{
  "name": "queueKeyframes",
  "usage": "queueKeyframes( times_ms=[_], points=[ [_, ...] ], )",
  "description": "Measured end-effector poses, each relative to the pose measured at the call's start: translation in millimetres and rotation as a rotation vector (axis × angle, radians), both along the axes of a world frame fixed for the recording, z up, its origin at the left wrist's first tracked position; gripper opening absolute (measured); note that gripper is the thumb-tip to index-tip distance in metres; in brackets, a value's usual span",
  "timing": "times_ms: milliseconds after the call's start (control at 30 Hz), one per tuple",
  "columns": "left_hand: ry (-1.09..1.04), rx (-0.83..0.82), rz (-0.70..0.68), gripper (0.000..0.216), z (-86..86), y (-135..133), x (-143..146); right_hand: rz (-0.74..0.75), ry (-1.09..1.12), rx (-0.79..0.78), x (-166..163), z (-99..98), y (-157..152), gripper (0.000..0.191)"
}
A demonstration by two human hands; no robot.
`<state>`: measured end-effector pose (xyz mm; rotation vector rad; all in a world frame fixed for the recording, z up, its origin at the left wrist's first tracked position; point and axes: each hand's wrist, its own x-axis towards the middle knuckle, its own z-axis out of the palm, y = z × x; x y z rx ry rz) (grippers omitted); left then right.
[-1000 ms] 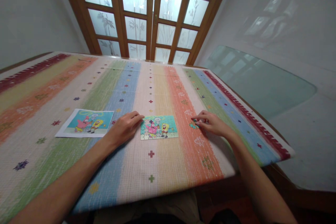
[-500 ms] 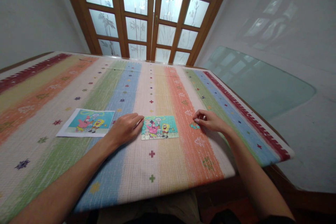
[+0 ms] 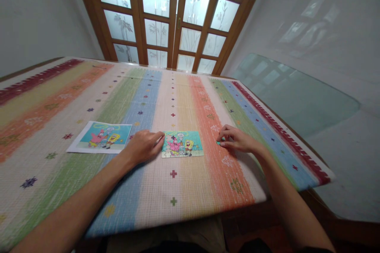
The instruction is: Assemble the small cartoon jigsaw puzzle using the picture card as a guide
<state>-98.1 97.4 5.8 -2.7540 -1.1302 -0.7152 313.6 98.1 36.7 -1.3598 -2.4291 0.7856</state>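
Note:
A small cartoon jigsaw puzzle [image 3: 182,144] lies near the middle of the striped tablecloth [image 3: 184,189]. My left hand [image 3: 144,146] rests palm down at its left edge, fingertips touching the edge, fingers loosely curled with nothing in them. My right hand [image 3: 236,139] sits to the right of the puzzle on the orange stripe, fingers pinched around a small teal puzzle piece [image 3: 219,141] that barely shows under the fingertips. A printed reference picture [image 3: 101,137] with the same cartoon lies flat to the left of my left hand.
Wooden-framed frosted glass doors [image 3: 175,16] stand behind the table's far edge. A glass tabletop [image 3: 297,95] lies to the right beyond the cloth's red border. The cloth's near edge hangs over my lap.
My right hand has drawn its fingers together over the loose teal pieces, which are now mostly covered. My left hand has stayed at the puzzle's left edge. The view shifted slightly.

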Motion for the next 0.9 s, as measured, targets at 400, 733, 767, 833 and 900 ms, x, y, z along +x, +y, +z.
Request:
queueKeyframes(
  times_ms=[400, 733, 767, 833, 900],
  points=[
    [0.002, 0.033, -0.026, 0.035, 2.0, 0, 1, -0.013, 0.106, -0.113, -29, 7.4, -1, 0.027],
    [0.053, -0.002, -0.064, 0.036, 2.5, 1, 1, -0.005, 0.348, -0.149, -137, 1.4, -12, 0.012],
    [0.063, -0.002, -0.067, 0.036, 2.7, 0, 1, 0.003, 0.359, -0.160, -148, 0.3, -13, 0.012],
    [0.068, -0.008, -0.070, 0.035, 2.9, 0, 1, -0.009, 0.385, -0.173, -168, -2.6, -16, 0.008],
    [0.057, -0.018, -0.073, 0.034, 2.7, 0, 1, -0.029, 0.390, -0.154, -182, -6.4, -17, 0.004]
  ],
)
